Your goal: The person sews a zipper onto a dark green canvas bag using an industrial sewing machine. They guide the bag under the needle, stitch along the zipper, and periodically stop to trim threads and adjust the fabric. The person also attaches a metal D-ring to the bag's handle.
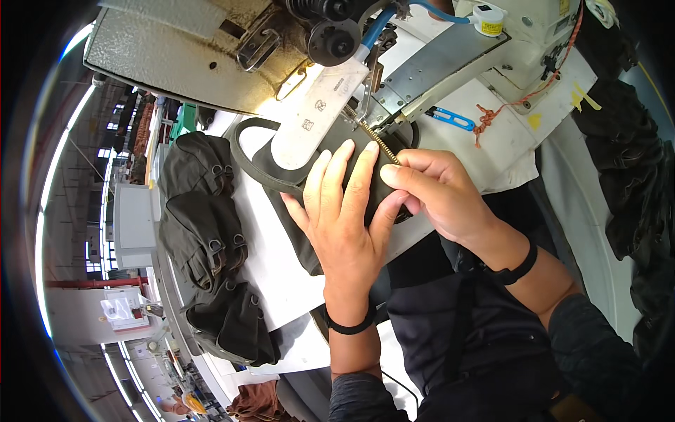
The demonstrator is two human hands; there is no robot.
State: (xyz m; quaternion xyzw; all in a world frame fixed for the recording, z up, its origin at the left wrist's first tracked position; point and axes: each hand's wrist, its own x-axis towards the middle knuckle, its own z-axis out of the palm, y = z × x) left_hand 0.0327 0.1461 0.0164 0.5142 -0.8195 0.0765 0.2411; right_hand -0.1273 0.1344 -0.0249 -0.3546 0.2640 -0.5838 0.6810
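Note:
On the sewing machine's white table lies a dark olive fabric piece [295, 228] with a curved strap [246, 158] at its far left. My left hand [344, 218] presses flat on this fabric, fingers spread. A brass-toothed zipper [380, 143] runs along the fabric up to the presser foot area [362, 116]. With thumb and fingers my right hand [443, 193] pinches the near end of the zipper and the fabric edge there. A white rounded plate [309, 123] hangs over the fabric, just beyond my left fingertips. The needle itself I cannot make out.
The machine head [169, 56] overhangs the far left. Several dark olive bags [204, 232] line the table's left side. A blue plastic tool [453, 119] and an orange cord [492, 119] lie at right. More dark fabric [605, 169] hangs at far right; brown fabric [256, 402] lies below.

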